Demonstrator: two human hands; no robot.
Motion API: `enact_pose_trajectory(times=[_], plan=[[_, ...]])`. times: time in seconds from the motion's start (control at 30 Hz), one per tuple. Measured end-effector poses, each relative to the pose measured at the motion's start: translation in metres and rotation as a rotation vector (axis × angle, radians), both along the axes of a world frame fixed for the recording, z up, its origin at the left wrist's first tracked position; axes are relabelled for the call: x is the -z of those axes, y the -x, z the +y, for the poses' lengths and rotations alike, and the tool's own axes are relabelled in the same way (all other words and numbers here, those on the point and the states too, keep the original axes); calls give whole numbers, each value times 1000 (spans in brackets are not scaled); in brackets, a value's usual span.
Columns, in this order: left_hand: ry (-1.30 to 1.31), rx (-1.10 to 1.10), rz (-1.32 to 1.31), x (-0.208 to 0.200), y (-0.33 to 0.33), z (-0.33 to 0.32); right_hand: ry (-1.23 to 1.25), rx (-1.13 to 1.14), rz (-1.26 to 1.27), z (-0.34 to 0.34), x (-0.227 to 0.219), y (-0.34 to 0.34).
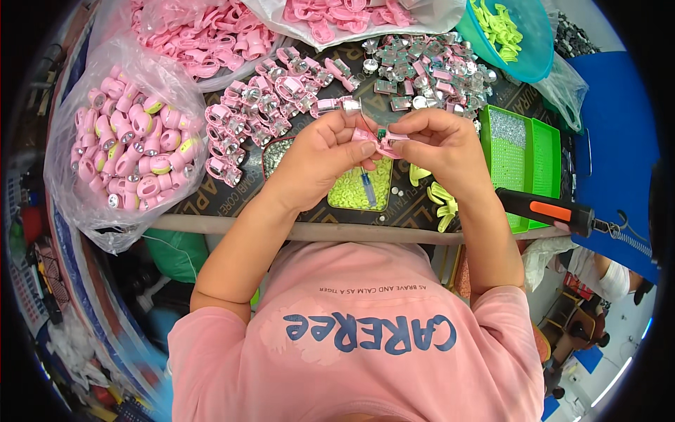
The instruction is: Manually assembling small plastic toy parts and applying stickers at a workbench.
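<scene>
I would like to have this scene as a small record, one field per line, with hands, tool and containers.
Left hand: fingertips on a small pink part
Right hand: fingertips on the same part, opposite side
Tool: blue screwdriver, over tiny yellow-green pieces
Left container: clear plastic bag, holding pink rounded pieces
Right container: open green box, silvery bits in one compartment
Far-right container: teal bowl, yellow-green parts inside
</scene>
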State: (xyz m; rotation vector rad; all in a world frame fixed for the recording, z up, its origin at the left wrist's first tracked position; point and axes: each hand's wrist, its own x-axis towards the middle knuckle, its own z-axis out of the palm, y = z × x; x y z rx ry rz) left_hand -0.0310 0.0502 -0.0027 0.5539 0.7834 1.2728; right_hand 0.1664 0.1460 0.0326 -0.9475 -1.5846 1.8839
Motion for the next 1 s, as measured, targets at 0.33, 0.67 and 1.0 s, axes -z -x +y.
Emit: enact_pose_trajectory(times=[0.33,0.67,1.0], plan=[[-4,-17,-35,0,1,-4,-310,-12,-170,-11,-12,3],[-36,-79,-315,0,-10,-9,-1185,3,-180,-18,-6,9],[42,-195,-147,3,-13,-16,-1151,134,-182,-42,20,16]])
